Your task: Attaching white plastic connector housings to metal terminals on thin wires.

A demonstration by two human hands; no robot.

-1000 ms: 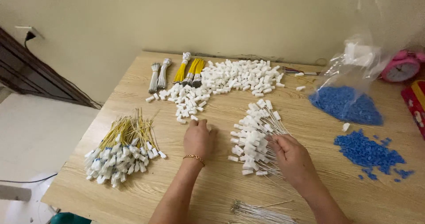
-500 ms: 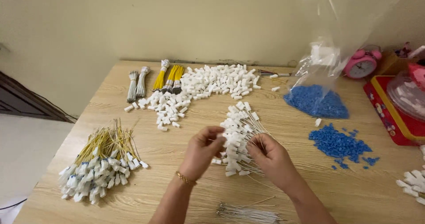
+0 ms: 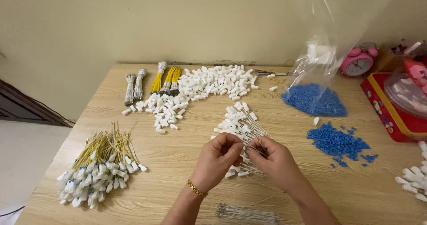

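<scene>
Both hands meet over the middle of the wooden counter, near its front edge. The left hand, with a gold bracelet at the wrist, has its fingers curled shut and pinches thin pale wires; the right hand is likewise closed, its fingertips pinching the same strands just beside the left. The wires belong to a fanned bundle of white-capped wires that lies on the counter under and beyond the hands. Its long axis runs from the hands away and slightly left, white connector ends pointing toward the far edge, bare wire ends toward the person. At the left lies a heap of yellow wires with white connectors, caps toward the near left corner. Farther back sit a spread of loose white connectors and tied yellow and grey wire bundles. To the right are a clear bag of blue pieces and a loose blue pile.
</scene>
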